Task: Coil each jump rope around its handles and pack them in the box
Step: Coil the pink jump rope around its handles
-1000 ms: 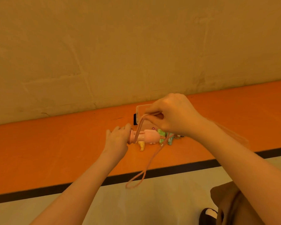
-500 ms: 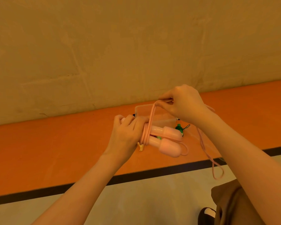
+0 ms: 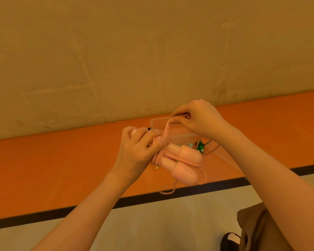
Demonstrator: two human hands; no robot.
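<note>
My left hand [image 3: 140,151] grips the two pink jump rope handles [image 3: 183,162] held side by side, their rounded ends pointing lower right. Several turns of the pink rope [image 3: 157,154] circle the handles just beside my fingers. My right hand [image 3: 198,120] pinches the rope above the handles, a strand running down from it to the coil. A loose loop of rope [image 3: 168,192] hangs below. Behind the handles stands a clear plastic box [image 3: 159,124] on the orange floor strip. A green jump rope [image 3: 199,146] shows partly behind the pink handles.
The orange floor strip [image 3: 62,165] runs along a beige wall [image 3: 134,51], bordered in front by a black line [image 3: 43,214] and pale floor. My brown trouser leg [image 3: 261,229] and a dark shoe [image 3: 229,240] sit at the lower right. A small yellow piece [image 3: 156,167] peeks under the handles.
The handles turned from lying sideways to pointing lower right in my left hand. My right hand carried the rope up and over them, adding turns. The hanging loop grew shorter.
</note>
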